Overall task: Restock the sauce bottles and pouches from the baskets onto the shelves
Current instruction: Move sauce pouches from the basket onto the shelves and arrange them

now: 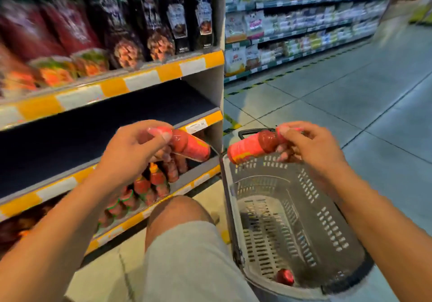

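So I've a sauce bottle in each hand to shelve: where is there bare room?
The dark middle shelf is bare, between the pouches above and the bottle row below. That bottom shelf is crowded. The basket is nearly empty.

1. My left hand point(134, 148) holds 1 sauce bottle point(190, 145) by its cap end, in front of the middle shelf point(105, 124).
2. My right hand point(308, 146) holds a 2nd bottle point(251, 147) above the far rim of the basket point(304, 220).
3. The 2 bottles lie tilted, their bases pointing toward each other.
4. The basket stands on the floor point(350, 105) to my right, beside my knee point(180, 210).
5. 1 more bottle point(284, 277) lies in the basket's near end.
6. Pouches point(112, 28) stand on the top shelf point(140, 77), left of me.
7. Other bottles point(149, 185) stand on the lower shelf point(163, 199), under my left hand.
8. Another shelving run point(299, 28) stands behind, across the aisle.
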Demonstrator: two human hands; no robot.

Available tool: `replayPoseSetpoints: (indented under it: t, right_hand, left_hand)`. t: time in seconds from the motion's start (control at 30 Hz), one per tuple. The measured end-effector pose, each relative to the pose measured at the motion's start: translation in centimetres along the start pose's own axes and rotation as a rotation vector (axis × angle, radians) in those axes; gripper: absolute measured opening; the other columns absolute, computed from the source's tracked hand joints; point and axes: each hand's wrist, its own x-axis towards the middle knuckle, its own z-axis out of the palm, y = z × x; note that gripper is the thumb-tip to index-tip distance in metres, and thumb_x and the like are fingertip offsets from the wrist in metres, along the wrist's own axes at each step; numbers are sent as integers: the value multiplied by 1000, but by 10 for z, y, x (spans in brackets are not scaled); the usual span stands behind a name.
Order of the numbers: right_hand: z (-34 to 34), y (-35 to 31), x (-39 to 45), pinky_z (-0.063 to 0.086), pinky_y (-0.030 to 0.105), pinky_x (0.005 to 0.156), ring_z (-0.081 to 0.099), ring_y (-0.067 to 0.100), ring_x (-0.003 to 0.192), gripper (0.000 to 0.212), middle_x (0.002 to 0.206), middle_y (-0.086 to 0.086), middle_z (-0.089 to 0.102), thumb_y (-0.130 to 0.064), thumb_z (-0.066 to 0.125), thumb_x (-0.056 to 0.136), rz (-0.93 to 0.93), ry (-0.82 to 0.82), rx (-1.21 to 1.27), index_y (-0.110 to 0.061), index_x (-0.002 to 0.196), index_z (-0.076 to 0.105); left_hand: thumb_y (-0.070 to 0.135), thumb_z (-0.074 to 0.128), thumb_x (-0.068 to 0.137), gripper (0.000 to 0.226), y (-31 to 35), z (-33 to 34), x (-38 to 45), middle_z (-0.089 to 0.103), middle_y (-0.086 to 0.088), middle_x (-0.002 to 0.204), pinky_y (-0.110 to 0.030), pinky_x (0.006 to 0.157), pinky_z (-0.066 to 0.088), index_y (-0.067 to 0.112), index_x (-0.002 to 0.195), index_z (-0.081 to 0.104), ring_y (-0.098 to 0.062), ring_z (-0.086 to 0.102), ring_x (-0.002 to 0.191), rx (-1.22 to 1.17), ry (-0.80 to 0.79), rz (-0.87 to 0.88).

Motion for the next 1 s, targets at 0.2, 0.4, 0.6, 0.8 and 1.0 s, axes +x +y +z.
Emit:
replayPoseSetpoints:
  t: [0.2,0.4,0.6,0.8,1.0]
  right_hand:
    - [88,-42,-3,58,34,52,60,24,48,14,67,19,68,-24,67,98,17,-162,102,-14,89,71]
    - [190,-59,-8,54,30,48,66,29,52,31,70,20,69,-46,68,94,5,-404,40,-20,79,70]
    - [294,-59,-23,58,38,56,69,31,58,34,76,22,72,-49,70,93,22,-596,0,-17,82,71]
    - [393,-46,-45,60,34,58,73,34,66,39,80,24,74,-38,70,97,70,-758,-78,0,106,63]
    - [487,-21,-78,60,42,63,74,32,64,35,75,21,74,-32,69,98,87,-877,-211,-3,113,57]
  left_hand:
    - [38,77,79,34,16,-110,-51,66,-17,78,-43,83,57,21,109,76,-31,68,74,-14,70,-29]
    - [31,67,85,21,6,-191,-98,71,-15,74,-41,75,60,25,103,75,-23,68,66,199,169,-101]
    - [28,67,96,9,-18,-258,-140,72,-1,76,-38,70,58,31,95,75,-19,71,66,484,244,-177]
    - [28,66,89,14,-48,-324,-177,72,11,67,-33,60,56,39,89,76,-7,69,60,712,299,-309]
    - [42,66,94,11,-95,-378,-210,72,13,71,-25,56,45,43,85,73,-1,65,64,828,276,-406]
